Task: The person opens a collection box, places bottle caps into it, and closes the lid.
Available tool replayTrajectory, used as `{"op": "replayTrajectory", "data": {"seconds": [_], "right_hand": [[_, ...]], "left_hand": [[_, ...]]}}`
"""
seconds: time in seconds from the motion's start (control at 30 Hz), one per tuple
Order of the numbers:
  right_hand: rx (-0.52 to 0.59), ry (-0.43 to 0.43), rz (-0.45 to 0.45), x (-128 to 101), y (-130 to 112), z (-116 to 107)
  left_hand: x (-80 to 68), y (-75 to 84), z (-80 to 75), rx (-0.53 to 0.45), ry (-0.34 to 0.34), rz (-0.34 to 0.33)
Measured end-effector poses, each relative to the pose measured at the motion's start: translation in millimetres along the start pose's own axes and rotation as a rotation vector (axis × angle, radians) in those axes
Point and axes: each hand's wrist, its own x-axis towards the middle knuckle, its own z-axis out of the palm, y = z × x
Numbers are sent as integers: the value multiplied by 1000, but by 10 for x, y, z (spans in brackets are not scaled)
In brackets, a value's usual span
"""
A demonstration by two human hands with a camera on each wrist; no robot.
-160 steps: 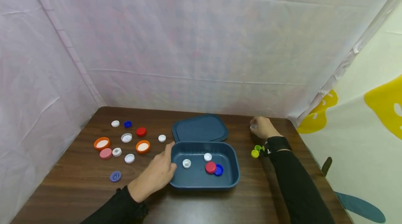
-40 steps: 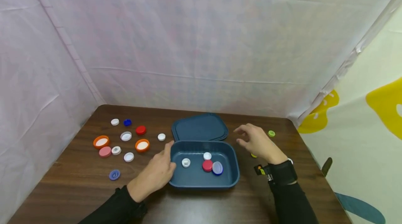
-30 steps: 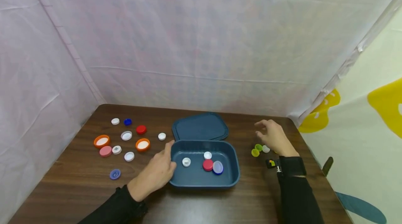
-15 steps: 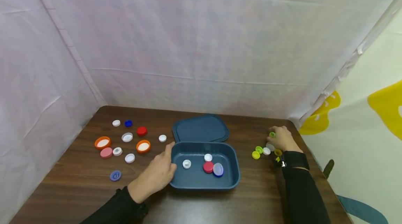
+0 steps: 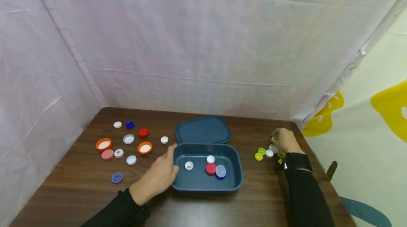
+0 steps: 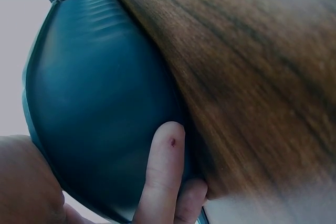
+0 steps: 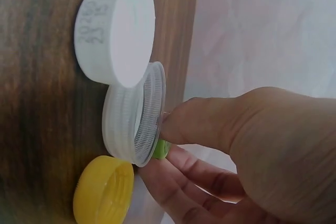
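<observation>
My left hand [image 5: 159,174] holds the left end of a dark blue plastic box [image 5: 206,186]; in the left wrist view its fingers press the outer wall. Inside the box are two white bottle caps, a red cap [image 5: 210,169] and a pale cap [image 5: 220,171] overlapping a blue one. At the right of the table, my right hand [image 5: 286,142] pinches a light green bottle cap [image 7: 161,150], partly hidden by a clear ridged cap [image 7: 118,121]. Close to these fingers stand a white cap [image 7: 97,35] and a yellow cap [image 7: 97,190].
A flat blue lid [image 5: 203,130] lies behind the box. Several caps are scattered at left, among them orange ones [image 5: 145,148], a red one [image 5: 143,133] and a purple one [image 5: 117,178]. A yellow-green cap [image 5: 258,156] lies right of the box. Pale cloth [image 5: 203,43] hangs behind the table.
My right hand has moved from the table's back, past the box, to the green cap at right, which it now pinches. A pale cap has appeared over the blue one. My left hand stays put.
</observation>
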Motion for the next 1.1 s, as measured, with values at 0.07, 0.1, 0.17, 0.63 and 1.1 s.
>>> {"op": "replayTrajectory", "data": {"seconds": [0.07, 0.1, 0.17, 0.63, 1.1], "right_hand": [[-38, -8, 44, -68, -204, -57], [-43, -5, 46, -79, -229, -57], [-44, 4, 50, -104, -280, -59], [13, 84, -47, -253, -661, -38], [45, 84, -164, -433, -1241, -53]], "left_hand": [[1, -1, -3, -1, -2, 0], [0, -3, -4, -1, -2, 0], [0, -7, -6, -1, -1, 2], [-7, -22, 15, -11, 5, 13], [2, -12, 9, -8, 6, 7]]}}
